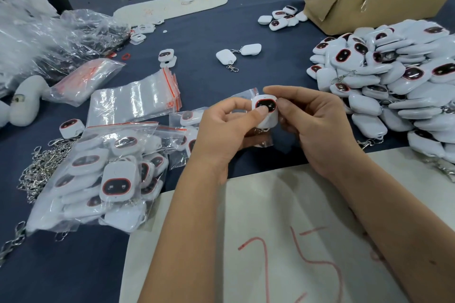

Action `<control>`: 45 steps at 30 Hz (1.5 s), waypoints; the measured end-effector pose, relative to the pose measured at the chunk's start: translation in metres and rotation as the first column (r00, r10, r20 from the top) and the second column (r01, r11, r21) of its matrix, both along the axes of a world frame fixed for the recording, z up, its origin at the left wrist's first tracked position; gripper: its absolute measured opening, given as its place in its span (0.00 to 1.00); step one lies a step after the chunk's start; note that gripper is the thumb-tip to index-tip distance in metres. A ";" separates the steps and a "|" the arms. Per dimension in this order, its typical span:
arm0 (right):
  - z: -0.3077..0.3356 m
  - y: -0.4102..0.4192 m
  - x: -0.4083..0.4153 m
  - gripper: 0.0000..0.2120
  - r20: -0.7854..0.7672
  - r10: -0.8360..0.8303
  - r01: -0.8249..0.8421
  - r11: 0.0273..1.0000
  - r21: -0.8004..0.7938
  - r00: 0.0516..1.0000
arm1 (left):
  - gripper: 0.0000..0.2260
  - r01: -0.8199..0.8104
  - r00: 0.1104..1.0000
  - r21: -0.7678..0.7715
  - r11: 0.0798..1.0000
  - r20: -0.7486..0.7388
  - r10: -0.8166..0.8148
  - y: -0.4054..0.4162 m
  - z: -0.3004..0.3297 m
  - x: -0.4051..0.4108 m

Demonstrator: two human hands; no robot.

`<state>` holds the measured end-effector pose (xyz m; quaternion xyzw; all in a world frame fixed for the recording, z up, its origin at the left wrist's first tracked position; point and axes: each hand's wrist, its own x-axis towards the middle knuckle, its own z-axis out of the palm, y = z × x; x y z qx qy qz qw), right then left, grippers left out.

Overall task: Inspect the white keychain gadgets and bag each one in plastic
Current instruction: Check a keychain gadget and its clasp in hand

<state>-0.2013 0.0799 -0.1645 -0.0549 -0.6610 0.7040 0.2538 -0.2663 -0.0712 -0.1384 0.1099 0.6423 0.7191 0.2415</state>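
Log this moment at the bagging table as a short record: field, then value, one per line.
held item: white keychain gadget, dark face toward the camera
left hand: grips the gadget, thumb on its face
right hand: pinches the gadget's right edge
unbagged stock: large pile of gadgets at right
empty bags: stack of clear zip bags, red seal strips
bagged output: big plastic bag of gadgets at lower left
loose hardware: metal clasps at left edge
reject box: cardboard box with red sign, far right
surface: dark blue table cover
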 end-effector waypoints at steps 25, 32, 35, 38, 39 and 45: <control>0.001 -0.004 0.000 0.14 -0.029 0.011 -0.007 0.990 0.142 1.000 | 0.06 -0.074 0.929 -0.021 0.997 -0.366 0.061 -0.007 -0.007 -0.010; 0.001 -0.005 0.001 0.11 -0.013 0.028 -0.027 0.997 0.068 1.000 | 0.06 -0.088 0.962 0.014 0.996 -0.258 0.088 -0.004 -0.006 -0.007; 0.000 -0.005 0.000 0.09 0.008 0.004 -0.005 0.997 0.079 1.000 | 0.07 -0.068 0.970 0.058 0.996 -0.230 0.079 -0.004 -0.005 -0.007; 0.000 -0.005 0.000 0.08 0.017 0.005 -0.007 0.995 0.104 1.000 | 0.06 -0.052 0.964 0.053 0.997 -0.256 0.064 -0.004 -0.006 -0.007; 0.000 -0.005 0.001 0.08 0.021 0.003 -0.005 0.993 0.121 1.000 | 0.06 -0.049 0.961 0.042 0.998 -0.269 0.059 -0.005 -0.006 -0.007; 0.000 -0.003 0.000 0.07 0.073 -0.090 0.063 0.948 0.312 0.993 | 0.08 -0.006 0.958 0.029 1.000 -0.287 0.014 -0.003 -0.006 -0.006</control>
